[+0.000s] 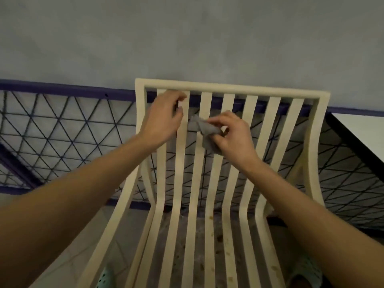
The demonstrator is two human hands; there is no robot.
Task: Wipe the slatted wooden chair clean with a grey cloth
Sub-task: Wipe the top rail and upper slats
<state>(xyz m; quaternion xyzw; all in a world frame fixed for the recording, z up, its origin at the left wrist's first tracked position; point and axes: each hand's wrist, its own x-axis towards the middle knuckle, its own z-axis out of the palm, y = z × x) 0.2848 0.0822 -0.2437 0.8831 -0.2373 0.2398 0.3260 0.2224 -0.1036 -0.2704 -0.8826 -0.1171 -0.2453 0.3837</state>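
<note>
The slatted wooden chair (pixel 228 88) faces the person, its pale top rail running across the middle of the view and its backrest slats dropping from that rail towards the seat. The grey cloth (pixel 204 129) lies bunched against the backrest a short way below the top rail, left of the rail's middle, across the third slat from the left and the gap beside it. The right hand (pixel 234 138) holds it there: its fingers (pixel 216 121) are curled and pinch the cloth's right-hand part against the thumb, so that a crumpled end sticks out to the left of the fingertips and a fold hangs under the palm. The left hand (pixel 164 119) is just under the top rail near its left end, its fingers (pixel 178 96) curled round the second slat and clamped on it, close to the cloth's free end without touching it. Far below the top rail, brown spots (pixel 220 238) mark the seat slats. Behind the rail stand a wire mesh panel (pixel 62 129) with a purple frame and a grey wall (pixel 187 38).
</note>
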